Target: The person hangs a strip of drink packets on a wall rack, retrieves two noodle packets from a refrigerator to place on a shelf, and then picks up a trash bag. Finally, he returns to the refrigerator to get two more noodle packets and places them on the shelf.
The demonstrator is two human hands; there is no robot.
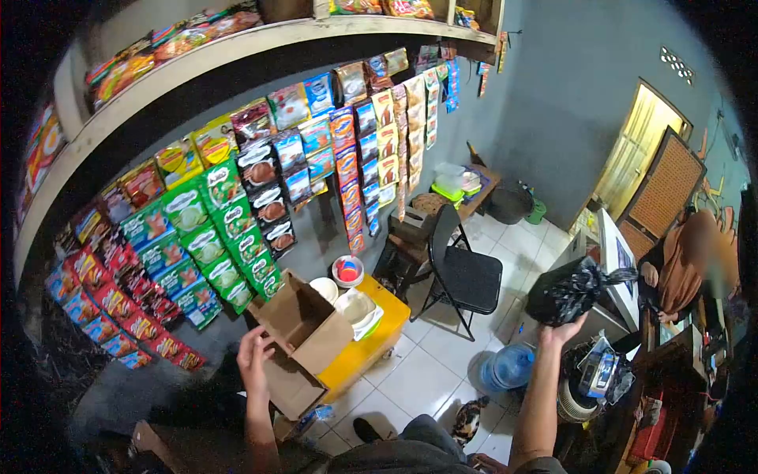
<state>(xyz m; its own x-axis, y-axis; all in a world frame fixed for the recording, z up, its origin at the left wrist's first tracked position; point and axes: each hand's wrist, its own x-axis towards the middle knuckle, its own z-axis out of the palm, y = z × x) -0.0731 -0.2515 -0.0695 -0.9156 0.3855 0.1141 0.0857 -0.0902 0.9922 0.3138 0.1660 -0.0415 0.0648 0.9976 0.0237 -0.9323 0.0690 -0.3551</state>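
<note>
On the right, my right hand point(562, 330) is raised and closed on a tied black plastic bag point(562, 292), holding it up from below. My left hand point(254, 359) is beside an open cardboard box point(324, 340), its fingers apart and slightly curled, with nothing in them. The box stands with its flaps spread at the left end of a yellow table point(385, 312). Bowls and a tray point(357, 310) lie on the table beyond the box.
Sachet strips point(229, 205) hang along the left wall under a shelf. A black folding chair point(467, 278), a blue water jug point(508, 368) and a cat point(470, 420) are on the tiled floor. Another person point(681, 272) is at the far right beside a white-edged freezer lid point(618, 268).
</note>
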